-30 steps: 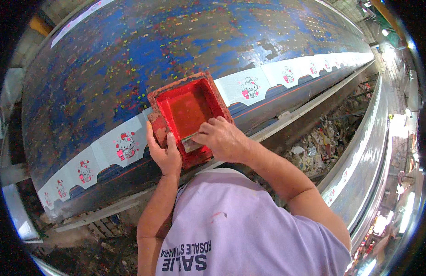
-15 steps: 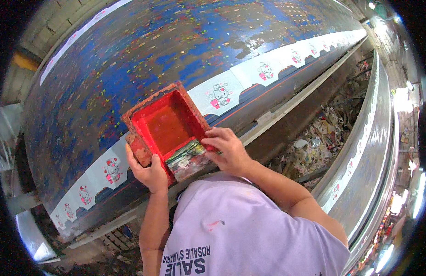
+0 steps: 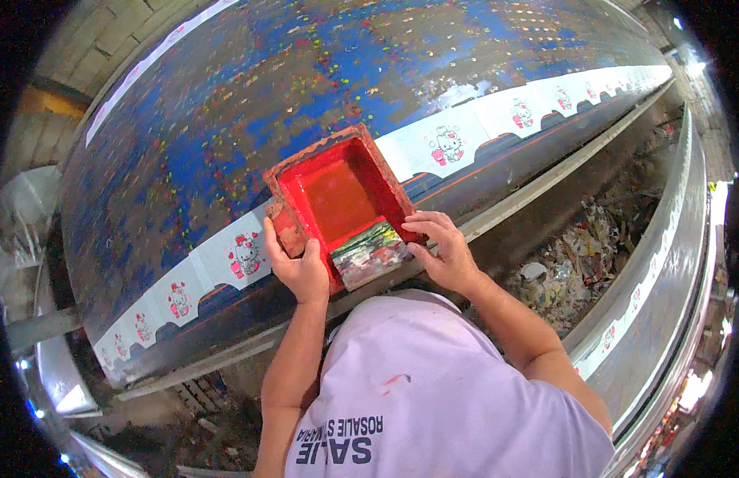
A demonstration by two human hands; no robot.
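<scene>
Seating red frame (image 3: 338,199) on white strip (image 3: 433,147).
Left hand (image 3: 299,267) grips its edge, right hand (image 3: 443,253) holds squeegee (image 3: 371,253) (keep frame flat, register first).

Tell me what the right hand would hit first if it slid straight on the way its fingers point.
The right hand points left along the near edge of the red framed screen. It would probably first meet the paint-smeared squeegee block lying beside its fingertips, though depth is hard to judge.
</scene>
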